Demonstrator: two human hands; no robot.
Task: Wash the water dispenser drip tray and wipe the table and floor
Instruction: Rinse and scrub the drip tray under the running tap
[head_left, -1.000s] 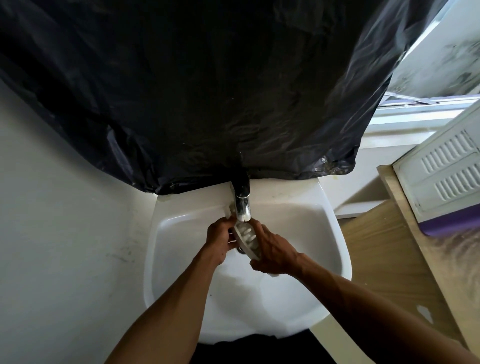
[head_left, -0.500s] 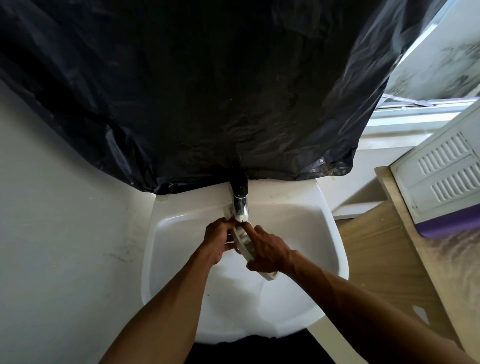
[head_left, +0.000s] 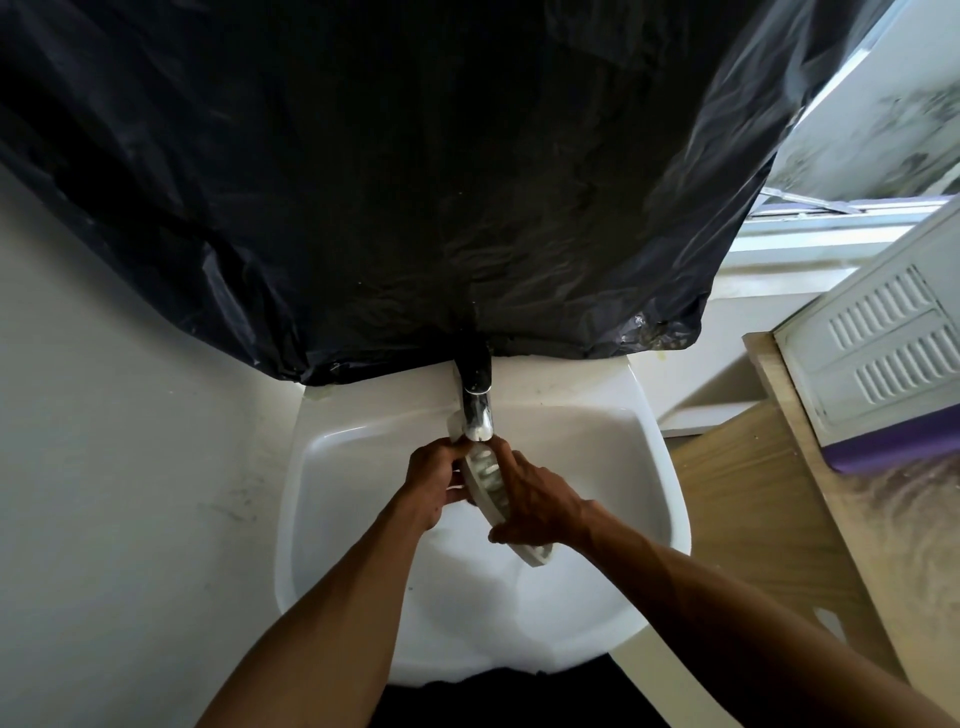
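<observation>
- Black plastic sheet (head_left: 415, 182) hanging across the top, its lower edge reaching the basin's back
- White basin (head_left: 655, 467) below it
- Chrome tap (head_left: 478, 418) at the basin's back rim
- White vented casing (head_left: 883, 348) at right
- Pale wall (head_left: 104, 467) at left

Glossy white sink (head_left: 660, 467), shiny chrome tap (head_left: 478, 415), pale plastic tray (head_left: 488, 480), crinkled black plastic sheet (head_left: 415, 182) above, matt wood-grain counter (head_left: 743, 493), white vented panel (head_left: 883, 343).

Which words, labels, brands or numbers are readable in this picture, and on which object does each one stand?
None: no text is visible. The drip tray, tap, white sink, black plastic sheet and white vented appliance show no lettering.
</observation>
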